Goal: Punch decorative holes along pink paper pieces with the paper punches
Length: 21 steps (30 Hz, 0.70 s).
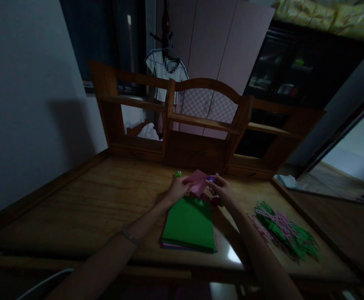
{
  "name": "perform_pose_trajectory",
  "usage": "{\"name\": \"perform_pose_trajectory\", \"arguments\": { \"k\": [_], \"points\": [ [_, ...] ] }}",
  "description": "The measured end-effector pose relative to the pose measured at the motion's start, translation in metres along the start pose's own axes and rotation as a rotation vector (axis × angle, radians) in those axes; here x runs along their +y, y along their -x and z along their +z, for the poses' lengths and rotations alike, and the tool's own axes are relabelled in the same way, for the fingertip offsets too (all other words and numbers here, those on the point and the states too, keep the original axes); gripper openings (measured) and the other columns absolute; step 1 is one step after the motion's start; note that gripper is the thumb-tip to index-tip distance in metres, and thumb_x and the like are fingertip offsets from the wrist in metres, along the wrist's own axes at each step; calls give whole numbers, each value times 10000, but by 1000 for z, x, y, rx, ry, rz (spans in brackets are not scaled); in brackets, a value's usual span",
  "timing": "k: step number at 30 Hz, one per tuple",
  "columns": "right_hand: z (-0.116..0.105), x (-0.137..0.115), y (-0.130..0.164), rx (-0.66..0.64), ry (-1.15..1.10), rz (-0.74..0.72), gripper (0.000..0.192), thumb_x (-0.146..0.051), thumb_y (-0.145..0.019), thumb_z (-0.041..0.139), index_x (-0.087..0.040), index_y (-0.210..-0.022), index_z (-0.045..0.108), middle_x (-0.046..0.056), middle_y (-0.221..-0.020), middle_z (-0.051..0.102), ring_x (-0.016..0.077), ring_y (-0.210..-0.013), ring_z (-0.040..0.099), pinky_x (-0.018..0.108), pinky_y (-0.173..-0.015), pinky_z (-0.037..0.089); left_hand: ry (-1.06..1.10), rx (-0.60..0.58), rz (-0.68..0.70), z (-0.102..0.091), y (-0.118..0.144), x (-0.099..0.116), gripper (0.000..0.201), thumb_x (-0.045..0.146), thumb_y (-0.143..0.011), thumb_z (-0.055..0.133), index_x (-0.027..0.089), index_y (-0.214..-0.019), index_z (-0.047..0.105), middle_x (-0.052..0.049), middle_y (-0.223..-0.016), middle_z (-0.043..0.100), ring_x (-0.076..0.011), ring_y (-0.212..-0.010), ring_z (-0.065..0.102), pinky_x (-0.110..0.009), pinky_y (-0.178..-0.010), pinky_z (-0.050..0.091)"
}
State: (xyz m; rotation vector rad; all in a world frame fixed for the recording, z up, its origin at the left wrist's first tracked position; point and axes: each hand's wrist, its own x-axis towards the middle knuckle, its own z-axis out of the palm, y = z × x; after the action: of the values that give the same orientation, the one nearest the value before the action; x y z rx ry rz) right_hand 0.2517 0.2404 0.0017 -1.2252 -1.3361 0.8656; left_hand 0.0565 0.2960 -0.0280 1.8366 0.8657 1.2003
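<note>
Both hands, left hand (177, 189) and right hand (222, 189), grip clamped on a pink paper sheet (197, 182), above the green paper stack (188, 223) mid wooden table (91, 208); the right also holds a small purple punch (211, 179).

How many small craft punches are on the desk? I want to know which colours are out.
3 visible: a green punch beside the left hand, a purple punch in the right hand against the pink paper, and a small punch just behind. Hands may hide more.
</note>
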Motion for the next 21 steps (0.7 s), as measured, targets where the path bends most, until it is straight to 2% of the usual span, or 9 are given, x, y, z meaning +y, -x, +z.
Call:
{"name": "perform_pose_trajectory", "arguments": {
  "k": [10,21],
  "points": [
    [1,-4,0,-11,3,4,389,-487,-649,724,-202,-901,643,-12,-630,569,98,-499,470,218,-437,354,-27,-22,15,-2,0,0,231,237,-768,598,131,-948,696,-95,-942,707,-208,-836,656,-288,-719,502],
    [-1,-4,2,2,-34,17,364,-477,-621,746,-200,-835,647,-5,-668,593,107,-519,497,233,-455,356,25,-52,12,1,1,-2,228,174,-732,589,119,-924,697,-89,-918,707,-195,-828,644,-295,-759,496]
  ]
}}
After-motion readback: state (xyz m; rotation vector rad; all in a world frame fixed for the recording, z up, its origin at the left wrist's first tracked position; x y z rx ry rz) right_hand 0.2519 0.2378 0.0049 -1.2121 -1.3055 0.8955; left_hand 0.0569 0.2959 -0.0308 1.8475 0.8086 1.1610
